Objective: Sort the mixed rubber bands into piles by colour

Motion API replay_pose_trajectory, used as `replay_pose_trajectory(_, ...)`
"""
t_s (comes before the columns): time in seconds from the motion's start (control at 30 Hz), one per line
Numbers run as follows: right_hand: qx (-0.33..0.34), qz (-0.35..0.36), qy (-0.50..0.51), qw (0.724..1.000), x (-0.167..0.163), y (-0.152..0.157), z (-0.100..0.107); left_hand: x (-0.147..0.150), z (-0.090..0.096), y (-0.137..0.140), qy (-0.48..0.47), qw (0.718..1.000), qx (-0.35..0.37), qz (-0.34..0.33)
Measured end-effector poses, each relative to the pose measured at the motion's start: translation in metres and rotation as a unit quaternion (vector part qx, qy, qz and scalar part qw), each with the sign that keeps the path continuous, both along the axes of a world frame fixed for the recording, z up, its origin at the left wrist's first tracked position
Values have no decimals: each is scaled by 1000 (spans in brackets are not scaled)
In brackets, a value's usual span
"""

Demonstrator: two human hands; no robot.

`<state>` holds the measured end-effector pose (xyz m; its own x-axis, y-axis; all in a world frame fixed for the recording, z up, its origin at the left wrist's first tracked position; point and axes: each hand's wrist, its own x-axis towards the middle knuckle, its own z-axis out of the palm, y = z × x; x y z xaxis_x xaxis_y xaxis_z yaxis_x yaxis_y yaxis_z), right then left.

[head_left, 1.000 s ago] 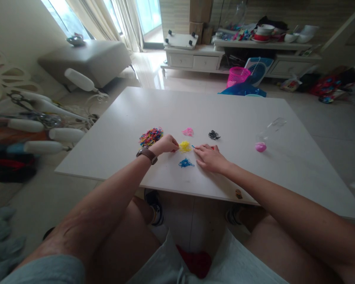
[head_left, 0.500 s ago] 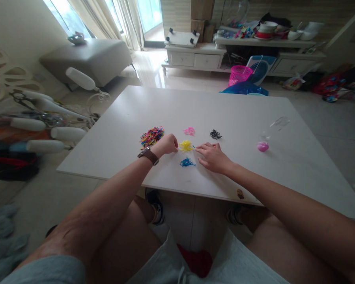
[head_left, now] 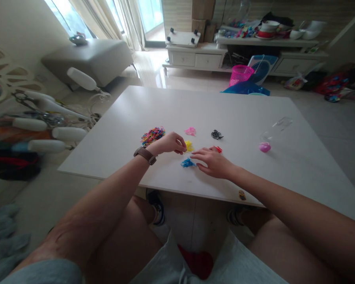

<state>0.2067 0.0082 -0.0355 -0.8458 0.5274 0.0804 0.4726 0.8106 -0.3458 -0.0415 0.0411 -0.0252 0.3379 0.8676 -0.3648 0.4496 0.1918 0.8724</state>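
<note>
My left hand (head_left: 173,142), with a brown-strapped watch (head_left: 145,154) on its wrist, is at the near edge of a small yellow pile of rubber bands (head_left: 189,146). Its thumb and fingertips are pinched together; whatever is between them is too small to make out. Fingers stretched and apart, my right hand (head_left: 214,161) hovers just right of the blue rubber bands (head_left: 187,162). Part of a red pile of rubber bands (head_left: 219,149) shows behind its knuckles. Left of my left hand lies a mixed-colour heap of rubber bands (head_left: 152,135), partly covered by that hand.
Pink rubber bands (head_left: 190,131) and black rubber bands (head_left: 217,135) lie farther back on the white table (head_left: 165,106). To the right are a pink rounded object (head_left: 265,147) and a clear plastic container (head_left: 281,124). A small yellow-brown figure (head_left: 241,195) lies near the front edge.
My left hand has moved right, to the yellow pile. My right hand has shifted slightly toward me; the blue band at its fingertips no longer shows there, and red bands have come into view.
</note>
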Motion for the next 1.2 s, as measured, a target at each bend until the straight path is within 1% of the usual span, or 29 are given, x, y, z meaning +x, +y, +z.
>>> replay_pose_trajectory(0.07,6,-19,9,1000,-1,-1,3,4,3,-3,-35,999,-20,-10)
replay_pose_trajectory(0.2,18,-19,12,1000,-2,-2,6,11,5,-6,-74,996,-47,-26)
replay_pose_trajectory(0.57,10,-8,25,1000,-1,-2,7,12,7,-4,-85,994,-64,-37)
replay_pose_trajectory(0.87,14,-14,33,999,0,-3,10,10,5,-3,-86,993,-69,-51)
replay_pose_trajectory(1.2,22,-5,48,999,2,0,6,6,8,-5,-84,991,-71,-71)
